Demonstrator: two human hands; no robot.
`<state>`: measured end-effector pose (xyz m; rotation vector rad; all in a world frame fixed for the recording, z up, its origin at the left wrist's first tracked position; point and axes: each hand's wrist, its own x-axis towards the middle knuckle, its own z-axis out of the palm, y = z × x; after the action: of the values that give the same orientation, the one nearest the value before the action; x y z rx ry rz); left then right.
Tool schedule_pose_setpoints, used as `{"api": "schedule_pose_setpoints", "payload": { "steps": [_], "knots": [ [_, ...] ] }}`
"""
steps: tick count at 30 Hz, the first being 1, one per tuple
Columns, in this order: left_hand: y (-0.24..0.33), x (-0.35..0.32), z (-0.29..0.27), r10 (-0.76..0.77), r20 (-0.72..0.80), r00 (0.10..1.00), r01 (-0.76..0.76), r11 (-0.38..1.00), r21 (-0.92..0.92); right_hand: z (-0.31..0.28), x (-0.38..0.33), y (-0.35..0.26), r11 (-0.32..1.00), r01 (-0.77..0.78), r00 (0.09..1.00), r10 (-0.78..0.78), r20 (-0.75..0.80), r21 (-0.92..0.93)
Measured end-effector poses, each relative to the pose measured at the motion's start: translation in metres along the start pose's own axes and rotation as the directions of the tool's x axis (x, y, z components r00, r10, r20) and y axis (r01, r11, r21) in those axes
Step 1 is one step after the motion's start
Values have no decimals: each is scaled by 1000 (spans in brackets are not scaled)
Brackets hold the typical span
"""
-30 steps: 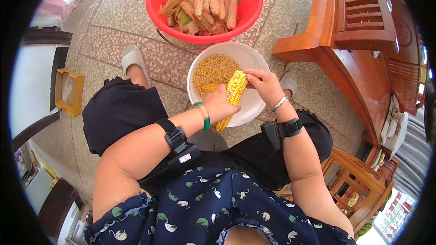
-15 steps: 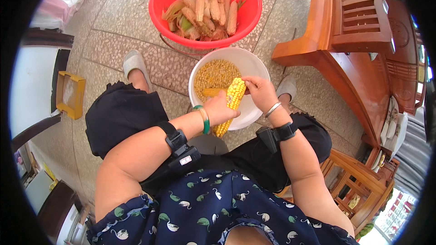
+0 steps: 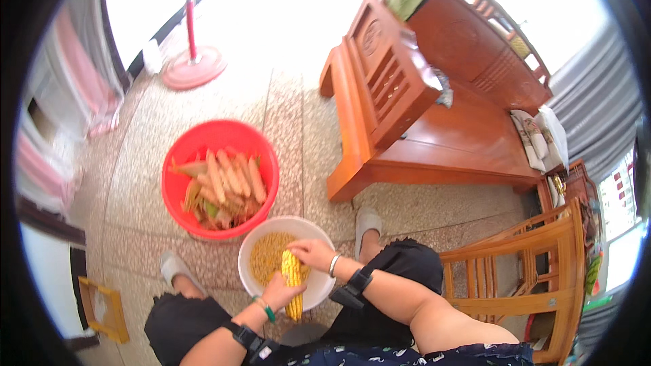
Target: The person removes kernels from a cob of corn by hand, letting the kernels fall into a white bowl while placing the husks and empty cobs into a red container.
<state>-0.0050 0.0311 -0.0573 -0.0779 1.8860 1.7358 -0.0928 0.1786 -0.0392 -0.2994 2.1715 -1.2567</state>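
Over a white bucket (image 3: 252,238) I hold a yellow corn cob (image 3: 291,286), its rows of kernels still largely on. My left hand (image 3: 279,293), with a green bangle at the wrist, is wrapped round the cob's lower half. At the cob's upper end my right hand (image 3: 312,253) presses with its fingertips; a silver bangle circles that wrist. Loose kernels (image 3: 266,252) cover the bottom of the bucket. Just beyond stands a red basin (image 3: 178,193) filled with bare cobs (image 3: 230,175) and husks.
A wooden bench (image 3: 352,142) stands at the far right, and a wooden chair (image 3: 566,298) at the near right. A fan with a round pink base (image 3: 195,68) stands far left. Near the left wall lies a yellow frame-like box (image 3: 112,308).
My view has tilted up and turned right, so the bucket and basin appear lower and further left. Both hands stay on the corn cob over the bucket.
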Motion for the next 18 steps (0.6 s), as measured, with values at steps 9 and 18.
{"api": "schedule_pose_setpoints", "payload": {
  "steps": [9,18],
  "knots": [
    [6,-8,-5,-126,29,992,128,991,-49,4,1,-10,986,-25,995,42,94,-166],
    [30,-16,-14,-307,140,941,323,941,-105,-11,-2,-26,996,-78,950,88,299,-47]
  ]
}}
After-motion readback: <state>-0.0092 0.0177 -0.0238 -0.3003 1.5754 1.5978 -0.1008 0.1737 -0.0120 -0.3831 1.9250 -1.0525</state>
